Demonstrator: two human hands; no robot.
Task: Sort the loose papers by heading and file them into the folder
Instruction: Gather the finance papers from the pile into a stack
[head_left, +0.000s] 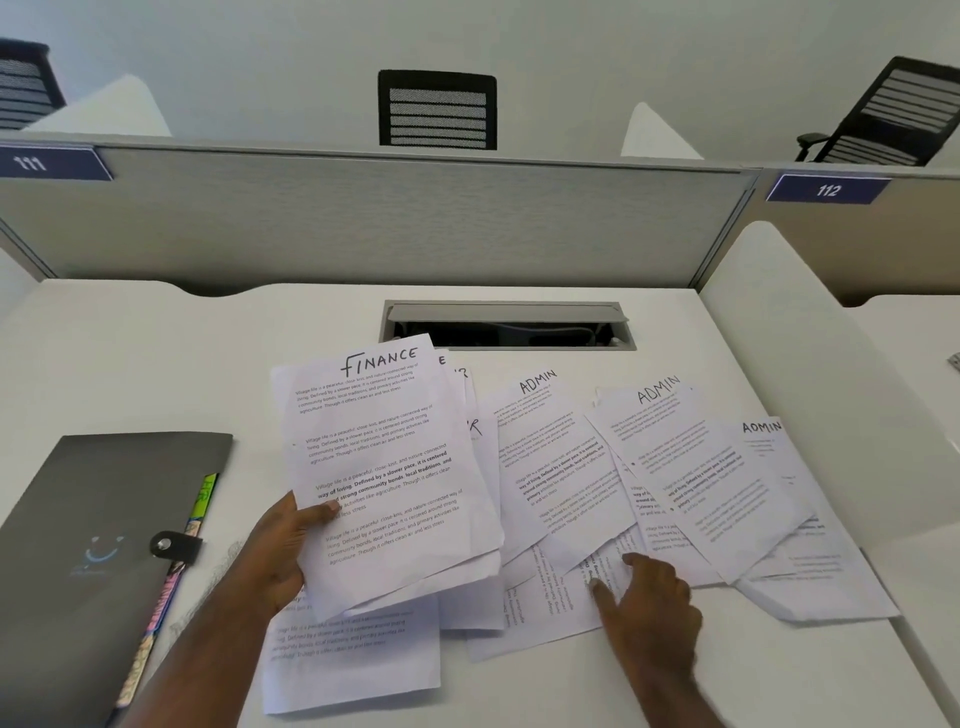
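- Head view: left hand grips a FINANCE stack, lifted off the desk.
- Right hand, fingers straight, presses the loose papers, ADMIN sheets among them.
- Closed folder lies left, beside the papers.
- Partition and chair behind.

On the desk, the folder lies left of the overlapping papers, cable hatch behind them

I've only one view — the head camera, worn high, looking forward and steeply down over the white desk. It sits close above the papers; the wide lens bends the grey partition and takes in chairs beyond — no second view.
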